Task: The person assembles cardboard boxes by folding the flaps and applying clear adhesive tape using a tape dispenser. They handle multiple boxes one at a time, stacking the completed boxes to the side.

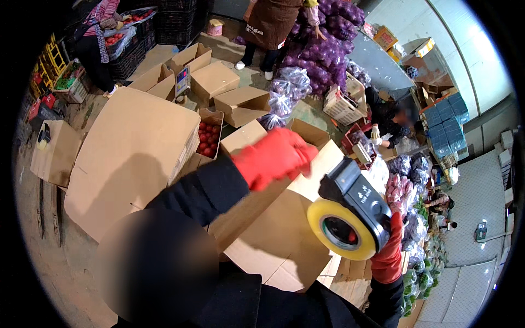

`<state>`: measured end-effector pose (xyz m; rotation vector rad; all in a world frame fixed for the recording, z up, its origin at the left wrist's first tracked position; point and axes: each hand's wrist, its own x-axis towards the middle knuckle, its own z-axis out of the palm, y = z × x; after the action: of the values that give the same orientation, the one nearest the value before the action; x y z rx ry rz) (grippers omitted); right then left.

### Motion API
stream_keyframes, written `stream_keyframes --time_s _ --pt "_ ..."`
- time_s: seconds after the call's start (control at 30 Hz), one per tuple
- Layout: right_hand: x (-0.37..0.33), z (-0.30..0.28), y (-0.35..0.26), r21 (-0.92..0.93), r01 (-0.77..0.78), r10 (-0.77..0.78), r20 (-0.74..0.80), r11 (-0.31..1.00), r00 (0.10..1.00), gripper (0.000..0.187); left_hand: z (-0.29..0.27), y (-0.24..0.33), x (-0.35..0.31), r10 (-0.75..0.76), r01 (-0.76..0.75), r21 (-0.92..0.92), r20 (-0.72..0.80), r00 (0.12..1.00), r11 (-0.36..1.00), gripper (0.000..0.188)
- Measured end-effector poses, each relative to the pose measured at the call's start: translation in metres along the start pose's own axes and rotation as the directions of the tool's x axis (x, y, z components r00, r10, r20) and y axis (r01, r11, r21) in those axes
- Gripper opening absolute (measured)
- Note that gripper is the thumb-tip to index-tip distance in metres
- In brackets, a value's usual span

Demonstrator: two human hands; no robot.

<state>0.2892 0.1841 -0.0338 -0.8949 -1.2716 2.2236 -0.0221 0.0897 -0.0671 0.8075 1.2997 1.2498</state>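
Observation:
My right hand [389,256], in a red glove, grips a black tape dispenser [358,192] by its handle end. A wide roll of clear yellowish packing tape [321,225] is mounted on it. Above the far end of an open cardboard box [270,240], my left hand [273,158], also red-gloved, is held with its fingers bent and bunched together. It is slightly blurred, and whatever its fingertips might hold is hidden. The cardboard box lies in front of my body, below both hands, with shadows falling across its panels.
A stack of flat cardboard [131,147] stands at my left. Beyond are a box of tomatoes [208,139], open cartons [214,81], a small scale [182,82] and purple net sacks of onions [328,52]. Bagged vegetables [415,218] line the right. Several people work nearby.

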Motion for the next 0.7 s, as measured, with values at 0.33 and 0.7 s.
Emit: stream_keyframes --time_s 0.33,0.7 --pt "0.004 0.009 -0.026 -0.504 0.006 -0.095 -0.150 0.863 0.984 0.046 -0.053 -0.095 0.021 -0.144 0.148 -0.111 0.039 0.989 0.983 0.029" --pt "0.003 0.020 -0.030 -0.102 -0.083 0.069 -0.129 0.991 0.989 0.060 -0.008 -0.128 0.014 -0.259 0.257 0.034 0.071 0.963 0.966 0.058"
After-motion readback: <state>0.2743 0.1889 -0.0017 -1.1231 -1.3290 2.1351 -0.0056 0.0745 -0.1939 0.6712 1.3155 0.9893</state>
